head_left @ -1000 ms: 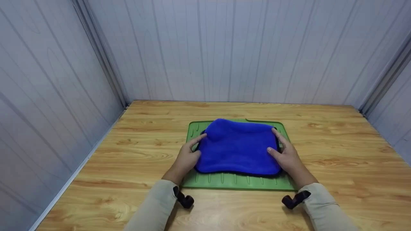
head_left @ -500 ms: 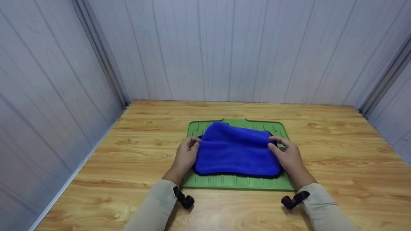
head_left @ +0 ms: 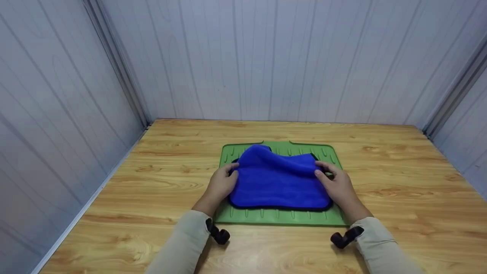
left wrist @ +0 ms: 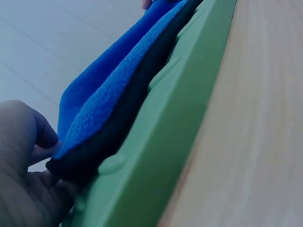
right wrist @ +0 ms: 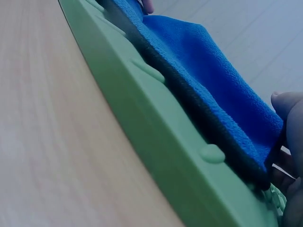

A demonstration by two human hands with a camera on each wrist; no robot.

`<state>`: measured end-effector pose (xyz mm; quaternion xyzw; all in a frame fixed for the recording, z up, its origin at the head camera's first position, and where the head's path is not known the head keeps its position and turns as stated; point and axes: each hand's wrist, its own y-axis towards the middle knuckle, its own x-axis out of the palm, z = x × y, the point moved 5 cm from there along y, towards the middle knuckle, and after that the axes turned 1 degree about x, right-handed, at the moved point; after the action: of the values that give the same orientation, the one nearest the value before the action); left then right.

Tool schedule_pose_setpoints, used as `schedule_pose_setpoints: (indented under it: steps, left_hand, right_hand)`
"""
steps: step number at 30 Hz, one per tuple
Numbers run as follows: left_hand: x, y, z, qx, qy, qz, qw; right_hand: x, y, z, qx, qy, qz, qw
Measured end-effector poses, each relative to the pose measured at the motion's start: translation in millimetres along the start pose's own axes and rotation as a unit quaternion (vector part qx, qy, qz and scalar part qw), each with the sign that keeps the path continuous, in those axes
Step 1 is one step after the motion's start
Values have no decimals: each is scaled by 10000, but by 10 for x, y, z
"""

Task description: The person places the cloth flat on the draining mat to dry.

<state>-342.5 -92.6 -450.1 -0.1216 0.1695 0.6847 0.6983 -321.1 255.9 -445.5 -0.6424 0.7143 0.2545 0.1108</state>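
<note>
Nearest the camera, two light sleeves (head_left: pixel 180 243) are reaching in over the worktop (head_left: pixel 144 201), each carrying a black wrist piece (head_left: pixel 220 234) at the cuff, both pieces sitting just short of the green mat's (head_left: pixel 281 218) near edge. Mat is lying flat on the worktop, its near edge showing as a bare ribbed strip. Beyond that strip, the blue cloth (head_left: pixel 279 190) is resting on the mat, directly between the hands, black-bordered hem facing the person and running roughly along the mat's near edge. Left hand (head_left: pixel 222 183) is pinching the cloth's left side over the mat's left edge, thumb and fingers bent, narrow grip. Right hand (head_left: pixel 338 185) is mirroring it at the mat's right edge, thumb and fingertips pinching the cloth's right side. Cloth is touching both hands; its near half is lying fairly smooth, its far half is bulging up in folds, highest towards the mat's far left corner. Both far corners of the mat are showing past it. Farther back, the worktop's far edge is meeting a pale panelled wall (head_left: pixel 251 61).
</note>
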Motion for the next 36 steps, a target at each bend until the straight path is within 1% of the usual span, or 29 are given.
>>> schedule_pose_setpoints:
  steps: [2,4,6,8,9,11,12,14,15,17,18,19,21,22,24,26,29,30,33,36]
  left_hand:
    - [-12,-6,15,178,20,263,9995]
    - [-33,-16,19,302,-27,583,9978]
    - [-60,-24,19,421,-124,871,9952]
    - [-79,-29,17,553,-360,981,9930]
    - [-83,-29,17,611,-531,963,9920]
    - [-82,-29,14,706,-930,801,9899]
    - [-77,-28,13,726,-1170,667,9882]
    - [-60,-29,14,684,-1600,384,9840]
    - [-50,-31,16,638,-1698,264,9831]
    - [-25,-34,14,545,-1663,39,9846]
    - [-9,-35,11,501,-1536,-65,9868]
    - [5,-35,8,472,-1355,-151,9895]
    - [31,-34,-2,429,-903,-276,9946]
    - [42,-33,-9,426,-702,-328,9961]
    - [58,-31,-20,428,-409,-368,9976]
    - [57,-30,-21,479,-227,-324,9981]
    - [33,-34,-16,595,-122,-96,9981]
    - [21,-38,-11,656,-155,2,9977]
    - [-16,-49,19,1010,-375,295,9937]
    - [-38,-64,44,1298,-675,465,9882]
  right_hand:
    - [-17,0,2,79,90,170,9998]
    - [-49,-3,9,203,262,508,9982]
    - [-84,-10,16,330,582,890,9938]
    - [-110,-14,26,401,1022,1212,9865]
    - [-116,-15,31,414,1367,1296,9812]
    - [-120,-15,36,385,2004,1319,9700]
    - [-120,-13,36,347,2185,1270,9669]
    - [-108,-10,38,285,2369,989,9661]
    - [-97,-14,36,271,2354,787,9683]
    - [-79,-19,37,188,1854,368,9818]
    - [-70,-24,36,125,1510,174,9883]
    - [-60,-29,36,65,1228,5,9924]
    - [-44,-34,28,-88,615,-205,9979]
    - [-38,-37,23,-185,284,-262,9991]
    - [-28,-43,16,-252,-122,-314,9991]
    - [-22,-49,14,-241,-355,-312,9986]
    - [-36,-58,17,-98,-414,-134,9990]
    - [-48,-61,16,-67,-422,-6,9991]
    - [-96,-65,13,-12,-319,434,9985]
    - [-134,-66,15,42,-204,742,9970]
